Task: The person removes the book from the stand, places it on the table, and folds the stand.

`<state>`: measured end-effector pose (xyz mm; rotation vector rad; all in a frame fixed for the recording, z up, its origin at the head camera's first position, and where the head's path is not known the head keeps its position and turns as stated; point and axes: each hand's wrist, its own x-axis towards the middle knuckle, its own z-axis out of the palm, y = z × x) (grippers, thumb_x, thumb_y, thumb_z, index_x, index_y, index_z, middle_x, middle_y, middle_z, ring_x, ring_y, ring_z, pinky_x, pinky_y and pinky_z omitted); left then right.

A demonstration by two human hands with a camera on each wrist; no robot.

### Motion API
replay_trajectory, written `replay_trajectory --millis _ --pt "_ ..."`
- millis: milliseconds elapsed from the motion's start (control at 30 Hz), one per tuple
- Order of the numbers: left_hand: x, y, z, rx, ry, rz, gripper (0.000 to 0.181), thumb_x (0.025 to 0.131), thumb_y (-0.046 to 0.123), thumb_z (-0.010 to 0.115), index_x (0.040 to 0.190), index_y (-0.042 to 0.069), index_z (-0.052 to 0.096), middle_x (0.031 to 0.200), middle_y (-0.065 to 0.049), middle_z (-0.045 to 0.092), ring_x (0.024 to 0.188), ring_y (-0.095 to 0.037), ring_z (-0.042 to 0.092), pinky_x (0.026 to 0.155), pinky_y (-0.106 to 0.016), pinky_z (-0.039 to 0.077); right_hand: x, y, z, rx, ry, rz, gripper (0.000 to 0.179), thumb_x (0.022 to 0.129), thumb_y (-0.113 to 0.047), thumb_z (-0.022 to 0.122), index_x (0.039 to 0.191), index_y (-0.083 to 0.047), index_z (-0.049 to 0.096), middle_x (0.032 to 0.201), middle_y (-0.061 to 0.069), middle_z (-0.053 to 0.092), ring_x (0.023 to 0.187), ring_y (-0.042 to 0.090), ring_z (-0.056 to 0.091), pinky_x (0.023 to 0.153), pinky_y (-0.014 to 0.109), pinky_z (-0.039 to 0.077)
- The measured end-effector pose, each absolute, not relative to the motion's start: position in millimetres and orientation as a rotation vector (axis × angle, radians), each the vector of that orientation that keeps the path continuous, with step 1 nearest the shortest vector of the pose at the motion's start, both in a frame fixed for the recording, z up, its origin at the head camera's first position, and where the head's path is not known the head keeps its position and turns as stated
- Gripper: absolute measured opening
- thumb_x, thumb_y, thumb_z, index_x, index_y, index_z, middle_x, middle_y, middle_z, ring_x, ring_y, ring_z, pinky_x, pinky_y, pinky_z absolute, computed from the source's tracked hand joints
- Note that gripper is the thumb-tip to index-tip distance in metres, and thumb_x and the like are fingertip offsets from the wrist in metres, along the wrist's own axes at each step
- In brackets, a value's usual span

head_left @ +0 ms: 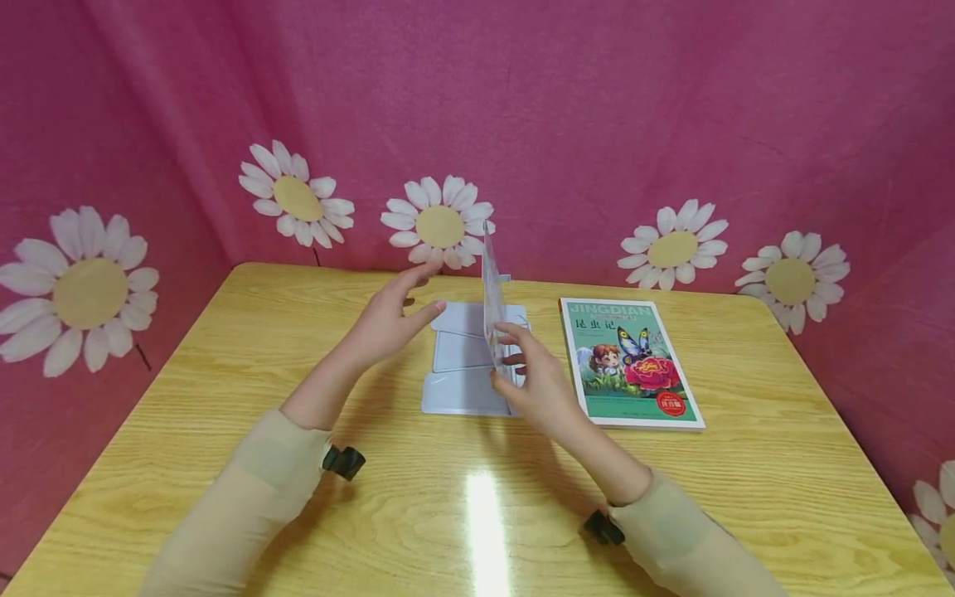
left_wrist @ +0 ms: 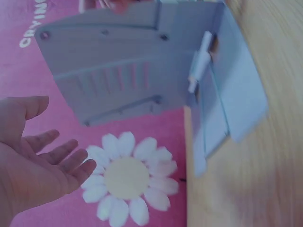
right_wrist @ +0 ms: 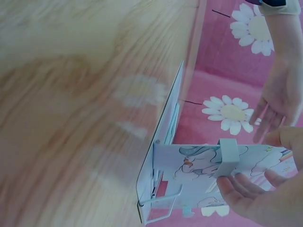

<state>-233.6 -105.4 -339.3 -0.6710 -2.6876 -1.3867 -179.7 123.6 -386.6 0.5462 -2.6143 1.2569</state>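
Note:
A pale folding book stand (head_left: 466, 390) lies on the table with its hinged panel (head_left: 491, 290) raised nearly upright. My right hand (head_left: 539, 385) holds that panel by its near edge, fingers on the right face. The right wrist view shows a cartoon print on this face, with a white clip (right_wrist: 229, 157) and a wire support (right_wrist: 163, 203). Ribs line the panel's plain back (left_wrist: 109, 71) in the left wrist view. My left hand (head_left: 391, 315) hovers left of the panel, apart from it, fingers extended and holding nothing.
Right of the stand, a green-covered children's book (head_left: 630, 365) lies flat, face up. The wooden table (head_left: 358, 514) meets a pink curtain (head_left: 552, 124) with daisies along its back edge.

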Motion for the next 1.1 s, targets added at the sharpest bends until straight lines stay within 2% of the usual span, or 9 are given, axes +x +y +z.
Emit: replay_trajectory --millis 133,267,433,667,1100 --pt "-233.2 -96.0 -330.1 -0.630 -2.679 -1.549 0.056 0.095 0.027 0.057 0.145 0.013 0.037 0.146 -0.008 0.041 0.133 -0.025 0.038 0.105 -0.043 0.040 -178.9 118.1 -386.2 0.548 -2.630 1.216 0.062 0.078 -0.006 0.070 0.135 -0.014 0.046 0.118 0.014 0.060 0.092 0.027 0.066 0.077 0.040 0.056" --pt "-232.7 -87.8 -324.2 -0.605 -2.669 -1.649 0.054 0.095 0.030 0.057 0.144 0.015 0.039 0.142 -0.007 0.045 0.131 -0.023 0.042 0.103 -0.042 0.042 -178.3 112.9 -385.9 0.557 -2.639 1.185 0.062 0.078 -0.006 0.070 0.135 -0.013 0.046 0.119 0.014 0.060 0.093 0.028 0.066 0.076 0.039 0.057" --pt "-230.9 -83.2 -320.9 -0.566 -2.668 -1.698 0.057 0.093 0.029 0.059 0.144 0.012 0.039 0.139 -0.009 0.048 0.128 -0.025 0.045 0.100 -0.042 0.045 -176.5 106.4 -386.2 0.555 -2.666 1.106 0.061 0.079 -0.008 0.071 0.135 -0.014 0.047 0.120 0.012 0.060 0.095 0.025 0.065 0.077 0.037 0.056" --pt "-228.4 -82.0 -321.5 -0.525 -2.660 -1.697 0.059 0.089 0.020 0.065 0.141 0.007 0.041 0.138 -0.011 0.048 0.125 -0.027 0.048 0.101 -0.041 0.044 -174.4 101.8 -387.0 0.556 -2.687 1.035 0.061 0.080 -0.012 0.070 0.136 -0.013 0.046 0.124 0.012 0.058 0.099 0.024 0.063 0.078 0.037 0.055" --pt "-228.1 -90.8 -329.1 -0.468 -2.588 -1.737 0.057 0.085 0.004 0.065 0.138 0.002 0.044 0.131 -0.016 0.054 0.121 -0.028 0.050 0.099 -0.042 0.045 -189.8 129.1 -380.5 0.724 -2.714 1.105 0.054 0.085 -0.017 0.071 0.133 -0.008 0.051 0.126 0.014 0.057 0.108 0.028 0.058 0.082 0.040 0.055"
